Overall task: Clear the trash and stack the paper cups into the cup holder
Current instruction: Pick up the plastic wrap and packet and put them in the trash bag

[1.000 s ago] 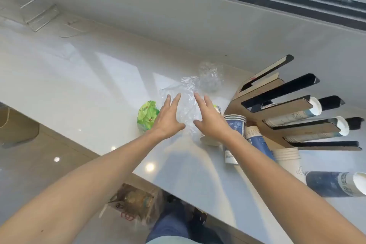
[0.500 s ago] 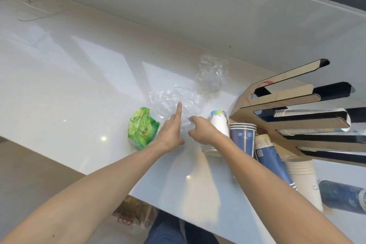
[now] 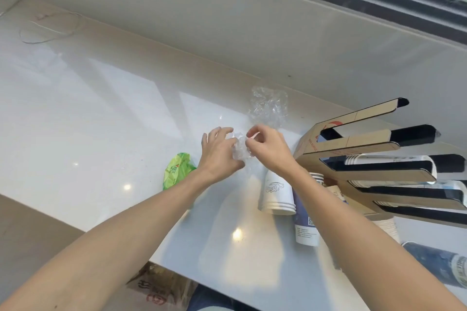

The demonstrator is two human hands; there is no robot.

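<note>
Clear plastic wrap [image 3: 240, 150] is being gripped between both hands: left hand [image 3: 219, 153] curling around it, right hand [image 3: 266, 148] pinching its top.

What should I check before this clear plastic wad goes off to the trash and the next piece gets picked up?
1. Crumpled clear plastic film gathered between both hands: ok; left hand and right hand both grip it.
2. Loose ends tucked in: cannot tell; the film is transparent and partly hidden by fingers.
3. Second clear plastic wrapper out of the way: ok, it lies apart, farther back on the white countertop.
4. Green crumpled snack wrapper picked up: not ok, it lies beside the left wrist.
5. White paper cup stack safe from a knock: not ok, it lies just under the right wrist.
6. Trash bin located: cannot tell.
</note>
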